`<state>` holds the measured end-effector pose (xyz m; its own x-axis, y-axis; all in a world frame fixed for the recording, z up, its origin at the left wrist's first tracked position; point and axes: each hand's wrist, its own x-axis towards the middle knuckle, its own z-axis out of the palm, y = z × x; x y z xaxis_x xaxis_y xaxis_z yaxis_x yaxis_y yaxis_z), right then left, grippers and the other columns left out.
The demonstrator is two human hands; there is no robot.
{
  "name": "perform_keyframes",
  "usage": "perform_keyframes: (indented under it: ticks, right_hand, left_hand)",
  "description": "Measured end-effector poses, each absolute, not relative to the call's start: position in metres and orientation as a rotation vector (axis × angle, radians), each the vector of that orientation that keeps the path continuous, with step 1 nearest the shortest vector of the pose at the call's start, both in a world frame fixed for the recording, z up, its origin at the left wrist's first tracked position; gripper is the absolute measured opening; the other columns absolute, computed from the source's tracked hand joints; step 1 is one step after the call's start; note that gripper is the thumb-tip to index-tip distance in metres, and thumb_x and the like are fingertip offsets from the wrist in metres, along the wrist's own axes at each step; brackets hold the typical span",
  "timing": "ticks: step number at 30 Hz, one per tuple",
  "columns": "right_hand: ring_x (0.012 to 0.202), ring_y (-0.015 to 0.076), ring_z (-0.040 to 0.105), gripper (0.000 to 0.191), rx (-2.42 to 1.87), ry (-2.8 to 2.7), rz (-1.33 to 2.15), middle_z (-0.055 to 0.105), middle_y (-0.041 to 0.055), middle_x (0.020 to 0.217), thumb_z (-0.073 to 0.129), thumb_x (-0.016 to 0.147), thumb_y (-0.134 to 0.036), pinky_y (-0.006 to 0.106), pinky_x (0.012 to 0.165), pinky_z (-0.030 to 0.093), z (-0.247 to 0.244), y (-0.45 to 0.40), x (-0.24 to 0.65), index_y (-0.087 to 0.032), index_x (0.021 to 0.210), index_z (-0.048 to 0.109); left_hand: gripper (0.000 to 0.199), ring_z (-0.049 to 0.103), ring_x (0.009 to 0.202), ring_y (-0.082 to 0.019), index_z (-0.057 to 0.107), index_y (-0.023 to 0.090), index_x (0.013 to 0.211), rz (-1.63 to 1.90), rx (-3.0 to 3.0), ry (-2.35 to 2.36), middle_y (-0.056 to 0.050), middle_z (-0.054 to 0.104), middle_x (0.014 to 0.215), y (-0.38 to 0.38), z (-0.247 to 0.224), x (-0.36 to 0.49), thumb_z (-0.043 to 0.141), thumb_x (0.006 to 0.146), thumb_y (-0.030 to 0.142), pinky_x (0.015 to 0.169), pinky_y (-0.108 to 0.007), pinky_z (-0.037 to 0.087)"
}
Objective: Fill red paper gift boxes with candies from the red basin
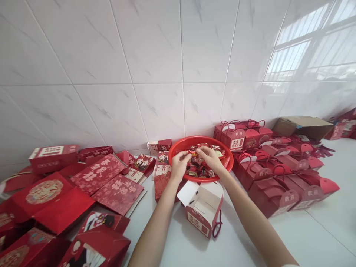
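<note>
Over a red plastic basket of wrapped candies, both my hands are close together. My left hand is closed in a pinch on a small red wrapped candy at its fingertips. Just to the right, my right hand has its fingers bent together at the same spot. Whether it grips that candy or another one is hidden. Between my forearms stands an open red and white gift box, its flaps spread and a dark red cord hanging at its right side.
Closed red gift boxes with cord handles stand in rows at the right. Behind them lies an open cardboard box. Red bags and flat boxes cover the left side. A tiled wall rises behind the basket.
</note>
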<state>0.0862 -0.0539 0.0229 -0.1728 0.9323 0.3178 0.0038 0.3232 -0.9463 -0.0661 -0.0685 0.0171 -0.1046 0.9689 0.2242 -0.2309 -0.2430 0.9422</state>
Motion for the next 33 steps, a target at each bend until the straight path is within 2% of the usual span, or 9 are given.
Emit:
perform_keyframes:
  ticks: [4, 8, 12, 16, 20, 23, 27, 30, 33]
  right_hand:
    - [0.063, 0.0157, 0.065, 0.027, -1.045, -1.626, 0.884, 0.069, 0.0031, 0.082, 0.045, 0.094, -0.043, 0.029, 0.060, 0.053, 0.016, -0.049, 0.087, -0.020, 0.091, 0.058]
    - [0.072, 0.0158, 0.064, 0.006, -1.102, -1.770, 0.798, 0.070, 0.0018, 0.083, 0.058, 0.082, -0.019, 0.031, 0.074, 0.052, 0.007, -0.045, 0.087, -0.019, 0.086, 0.063]
    - [0.081, 0.0189, 0.065, 0.023, -1.080, -1.914, 0.810, 0.071, 0.0039, 0.088, 0.064, 0.072, -0.009, 0.032, 0.079, 0.052, 0.005, -0.048, 0.087, -0.017, 0.093, 0.068]
    - [0.099, 0.0233, 0.065, 0.053, -1.027, -2.289, 0.797, 0.070, 0.0093, 0.116, 0.071, 0.068, -0.011, 0.034, 0.088, 0.051, 0.011, -0.055, 0.088, -0.017, 0.121, 0.066]
    - [0.100, 0.0228, 0.065, 0.060, -1.079, -2.420, 0.815, 0.069, 0.0093, 0.120, 0.071, 0.068, -0.010, 0.031, 0.087, 0.050, 0.016, -0.058, 0.085, -0.018, 0.127, 0.064]
    - [0.092, 0.0212, 0.066, 0.048, -1.109, -2.408, 0.773, 0.073, 0.0075, 0.106, 0.068, 0.072, -0.009, 0.030, 0.083, 0.051, 0.017, -0.058, 0.083, -0.016, 0.119, 0.067]
    - [0.082, 0.0186, 0.067, 0.022, -1.128, -2.298, 0.746, 0.074, 0.0059, 0.089, 0.058, 0.078, -0.004, 0.027, 0.077, 0.050, 0.013, -0.057, 0.081, -0.015, 0.092, 0.072]
    - [0.072, 0.0168, 0.066, 0.027, -1.210, -2.192, 0.751, 0.074, 0.0040, 0.078, 0.052, 0.074, 0.002, 0.025, 0.069, 0.049, 0.010, -0.055, 0.078, -0.016, 0.079, 0.071]
    - [0.067, 0.0163, 0.064, 0.028, -1.230, -2.132, 0.685, 0.072, 0.0026, 0.074, 0.050, 0.073, 0.002, 0.025, 0.064, 0.046, 0.009, -0.057, 0.077, -0.017, 0.075, 0.070]
  left_hand:
    - [0.017, 0.062, 0.073, -0.015, 0.058, 0.019, 0.066, 1.661, 0.908, 0.902, 0.001, 0.062, 0.072, -0.067, 0.020, -0.067, 0.070, 0.067, 0.030, 0.077, -0.030, 0.052]
    - [0.010, 0.063, 0.072, -0.015, 0.054, 0.019, 0.069, 1.676, 0.489, 0.771, 0.000, 0.061, 0.073, -0.069, 0.029, -0.072, 0.064, 0.067, 0.022, 0.084, -0.035, 0.054]
    - [0.011, 0.058, 0.063, -0.012, 0.050, 0.019, 0.067, 1.660, 0.360, 0.781, 0.002, 0.055, 0.067, -0.071, 0.036, -0.073, 0.060, 0.072, 0.018, 0.086, -0.036, 0.054]
    - [0.011, 0.058, 0.064, -0.012, 0.051, 0.018, 0.069, 1.632, 0.358, 0.803, 0.001, 0.056, 0.069, -0.072, 0.038, -0.073, 0.058, 0.077, 0.018, 0.087, -0.037, 0.054]
    - [0.011, 0.060, 0.066, -0.013, 0.052, 0.018, 0.069, 1.615, 0.382, 0.791, 0.000, 0.057, 0.070, -0.072, 0.037, -0.072, 0.057, 0.079, 0.018, 0.088, -0.038, 0.053]
    - [0.010, 0.061, 0.067, -0.013, 0.052, 0.018, 0.069, 1.624, 0.386, 0.768, 0.001, 0.058, 0.070, -0.072, 0.038, -0.073, 0.058, 0.077, 0.017, 0.088, -0.038, 0.054]
    - [0.009, 0.062, 0.066, -0.013, 0.052, 0.018, 0.070, 1.631, 0.337, 0.779, 0.001, 0.059, 0.070, -0.073, 0.038, -0.075, 0.059, 0.075, 0.016, 0.086, -0.038, 0.056]
    - [0.008, 0.063, 0.068, -0.014, 0.054, 0.018, 0.069, 1.594, 0.343, 0.782, 0.000, 0.061, 0.069, -0.070, 0.034, -0.078, 0.059, 0.076, 0.018, 0.084, -0.037, 0.057]
    - [0.005, 0.066, 0.074, -0.016, 0.057, 0.019, 0.072, 1.589, 0.413, 0.769, -0.003, 0.066, 0.075, -0.068, 0.028, -0.081, 0.060, 0.076, 0.020, 0.083, -0.037, 0.058]
